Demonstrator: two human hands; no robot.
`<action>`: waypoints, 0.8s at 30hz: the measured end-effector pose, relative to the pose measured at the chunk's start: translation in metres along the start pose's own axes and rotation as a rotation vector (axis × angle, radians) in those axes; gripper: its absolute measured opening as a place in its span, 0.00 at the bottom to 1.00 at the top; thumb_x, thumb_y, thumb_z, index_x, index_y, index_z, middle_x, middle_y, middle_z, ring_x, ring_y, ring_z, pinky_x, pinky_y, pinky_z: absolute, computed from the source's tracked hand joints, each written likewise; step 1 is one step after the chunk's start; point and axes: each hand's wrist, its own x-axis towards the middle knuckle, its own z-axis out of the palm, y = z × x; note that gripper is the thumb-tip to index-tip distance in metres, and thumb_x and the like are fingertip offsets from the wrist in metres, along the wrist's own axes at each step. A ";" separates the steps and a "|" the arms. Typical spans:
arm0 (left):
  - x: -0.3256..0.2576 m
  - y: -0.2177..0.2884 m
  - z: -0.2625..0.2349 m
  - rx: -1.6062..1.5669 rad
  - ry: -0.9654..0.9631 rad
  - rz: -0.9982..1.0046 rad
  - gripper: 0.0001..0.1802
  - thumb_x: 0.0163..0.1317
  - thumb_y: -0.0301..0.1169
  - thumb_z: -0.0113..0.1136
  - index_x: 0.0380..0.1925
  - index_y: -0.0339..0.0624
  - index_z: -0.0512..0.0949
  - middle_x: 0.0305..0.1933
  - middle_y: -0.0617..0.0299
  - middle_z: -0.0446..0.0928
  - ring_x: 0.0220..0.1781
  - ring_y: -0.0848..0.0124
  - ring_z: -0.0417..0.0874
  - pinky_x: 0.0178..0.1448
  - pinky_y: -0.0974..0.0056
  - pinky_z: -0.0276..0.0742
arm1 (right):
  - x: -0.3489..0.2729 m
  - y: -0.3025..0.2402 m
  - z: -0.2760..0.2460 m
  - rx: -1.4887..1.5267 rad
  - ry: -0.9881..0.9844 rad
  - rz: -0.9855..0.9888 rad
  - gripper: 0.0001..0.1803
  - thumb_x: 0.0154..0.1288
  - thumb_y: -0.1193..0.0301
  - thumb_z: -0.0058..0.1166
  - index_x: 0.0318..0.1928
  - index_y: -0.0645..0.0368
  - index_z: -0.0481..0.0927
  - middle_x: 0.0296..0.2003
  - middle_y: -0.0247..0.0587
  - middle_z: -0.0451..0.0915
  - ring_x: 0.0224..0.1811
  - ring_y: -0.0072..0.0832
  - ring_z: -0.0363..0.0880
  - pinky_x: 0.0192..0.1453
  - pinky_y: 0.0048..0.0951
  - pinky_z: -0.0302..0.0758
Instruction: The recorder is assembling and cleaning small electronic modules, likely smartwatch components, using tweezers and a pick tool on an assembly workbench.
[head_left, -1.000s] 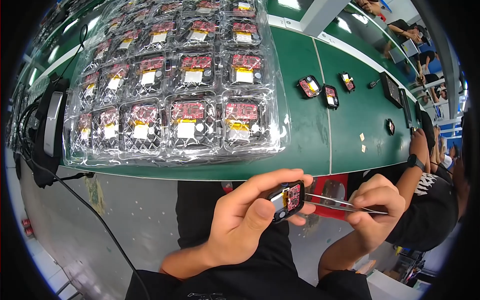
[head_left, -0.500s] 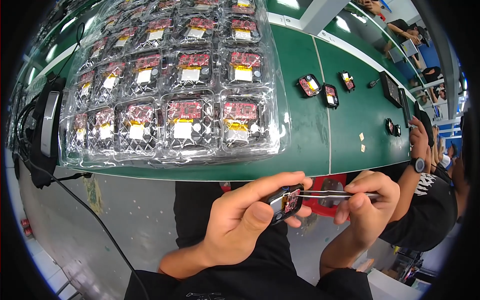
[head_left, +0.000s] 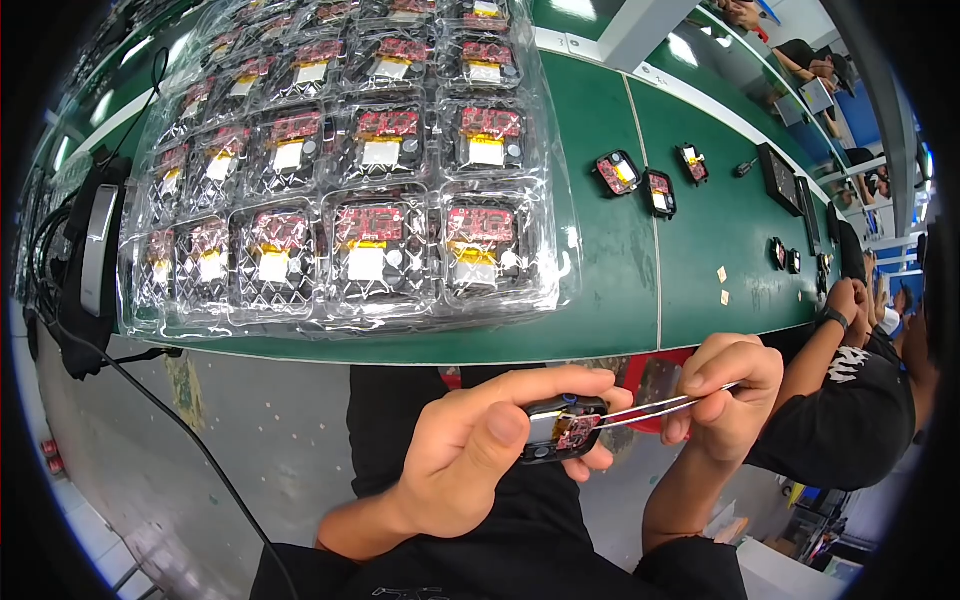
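At the left I record a clear plastic tray of black units with red boards, on the green bench, beyond and apart from both hands. My left hand is curled to a narrow grip round a black device. Its index finger lies along the far edge, the thumb is at the near left, and other fingertips show past the lower right. The forearm rises from the lower edge, leaning right, with the palm turned inward.

The device is held in the air, short of the bench's near edge. Its uncovered inner face is turned up toward me; the long axis runs left to right, with the grey block at the left and the red board at the right.

The tweezers reach in from the right, prongs slightly parted, tips at the board's right end; contact cannot be confirmed. My right hand pinches them between thumb and index finger, remaining fingers curled. Its forearm stands nearly upright, wrist bent so the fingers point left.
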 end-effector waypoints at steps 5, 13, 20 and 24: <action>0.000 0.000 0.003 0.108 0.051 0.049 0.44 0.75 0.58 0.41 0.62 0.18 0.66 0.58 0.26 0.75 0.46 0.50 0.88 0.46 0.55 0.88 | 0.001 -0.002 0.003 -0.068 0.019 -0.015 0.13 0.60 0.70 0.72 0.33 0.69 0.85 0.24 0.47 0.83 0.19 0.28 0.84 0.21 0.19 0.74; 0.000 -0.002 0.000 0.112 0.046 0.109 0.36 0.78 0.52 0.39 0.65 0.24 0.66 0.61 0.34 0.75 0.50 0.56 0.86 0.48 0.59 0.86 | -0.006 -0.006 0.011 -0.191 0.108 -0.030 0.13 0.56 0.69 0.73 0.32 0.67 0.85 0.23 0.45 0.83 0.19 0.26 0.84 0.22 0.19 0.73; -0.003 -0.010 -0.003 0.039 0.153 0.209 0.14 0.79 0.31 0.45 0.52 0.29 0.71 0.61 0.34 0.75 0.50 0.59 0.87 0.47 0.60 0.91 | -0.010 -0.012 0.017 -0.294 0.111 -0.079 0.13 0.54 0.66 0.74 0.32 0.64 0.86 0.20 0.42 0.83 0.18 0.24 0.82 0.23 0.17 0.71; 0.003 -0.010 0.001 0.254 0.143 0.263 0.10 0.79 0.29 0.43 0.52 0.33 0.62 0.58 0.22 0.72 0.46 0.44 0.88 0.41 0.55 0.93 | -0.011 -0.013 0.024 -0.299 0.158 -0.068 0.13 0.55 0.66 0.73 0.32 0.63 0.86 0.20 0.42 0.83 0.18 0.24 0.82 0.23 0.17 0.71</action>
